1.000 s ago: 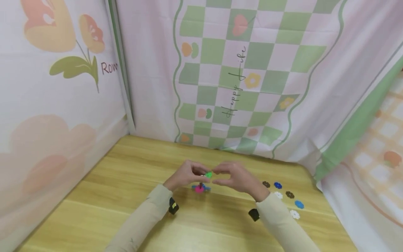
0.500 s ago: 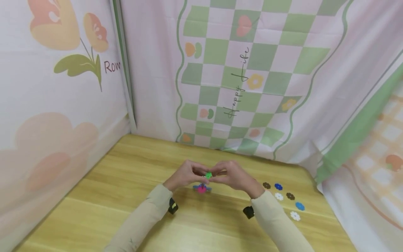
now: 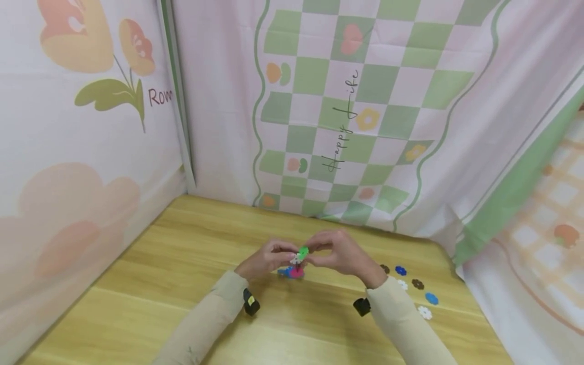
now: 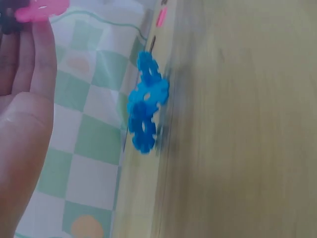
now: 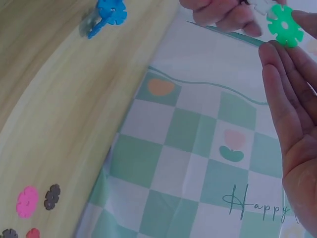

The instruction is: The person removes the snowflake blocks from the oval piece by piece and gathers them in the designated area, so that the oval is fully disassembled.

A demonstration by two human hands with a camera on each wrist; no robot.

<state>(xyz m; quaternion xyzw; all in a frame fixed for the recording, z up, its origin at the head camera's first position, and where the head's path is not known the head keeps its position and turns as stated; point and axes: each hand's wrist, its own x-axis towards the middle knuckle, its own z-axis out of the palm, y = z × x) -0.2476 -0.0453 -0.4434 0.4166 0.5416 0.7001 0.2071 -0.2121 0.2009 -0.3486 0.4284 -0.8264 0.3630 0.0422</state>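
Note:
My left hand (image 3: 266,259) holds a joined piece of flower-shaped plastic discs above the table. In the head view a white disc (image 3: 295,259) shows by its fingertips, with a pink disc (image 3: 297,272) lower down; the left wrist view adds a dark disc (image 4: 9,21) beside the pink one. Thumb and fingers of my right hand (image 3: 343,256) pinch a bright green notched disc (image 5: 286,27). Green and white meet or overlap; whether they are slotted together I cannot tell. Behind the hands, joined blue discs (image 4: 147,96) stand on the table.
Right of my right hand, loose discs lie on the wooden table (image 3: 182,314): a dark blue disc (image 3: 400,270), a brown disc (image 3: 417,284), a light blue disc (image 3: 431,298), a white disc (image 3: 425,312) and others. A checkered curtain (image 3: 347,126) hangs behind the table.
My right hand has come left, from just beside the green disc to pinching it. My left hand has lowered slightly, and the pink disc has shifted right, exposing more of the white disc.

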